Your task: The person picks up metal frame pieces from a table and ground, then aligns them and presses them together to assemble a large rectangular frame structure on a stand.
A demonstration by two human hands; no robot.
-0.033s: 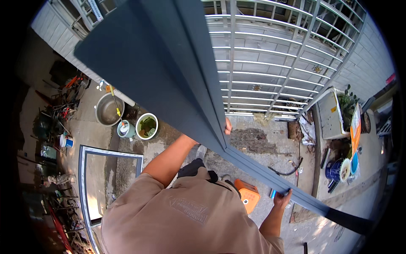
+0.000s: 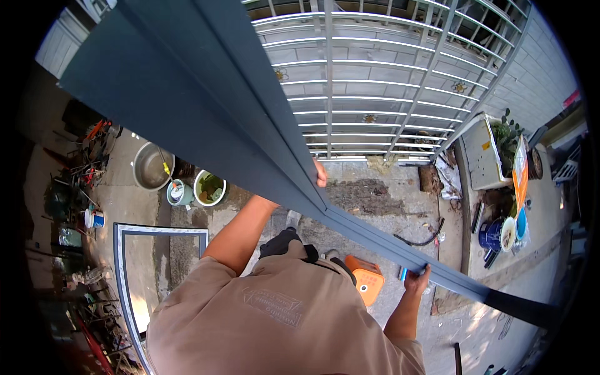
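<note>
The paved floor [image 2: 450, 320] stretches under everything, with a silver barred grille [image 2: 329, 94] standing beyond the person. A long dark-grey grooved profile [image 2: 284, 165] crosses in front of the body, held above the floor: its broad, near part looms at upper left, a joint line shows near the left hand [image 2: 320, 174], and a narrower length runs off to lower right. At the person's left is a rectangular frame [image 2: 164, 230] with pale edging. Under the profile is the person's brown shirt [image 2: 269, 331]. A white planter box [image 2: 486, 167] with a cactus [image 2: 504, 132] is at far right. A round metal tub [image 2: 137, 172] sits at upper left, near a smaller white tub [image 2: 212, 203] of greenish contents and a pale green pail [image 2: 177, 199]. An orange stool [image 2: 367, 286] is just beside the person, under the profile. The left hand's grip is closed around the profile, fingertips over its far edge, palm hidden. The right hand [image 2: 417, 279] grips the narrower length, thumb on top, its other fingers mostly concealed.
</note>
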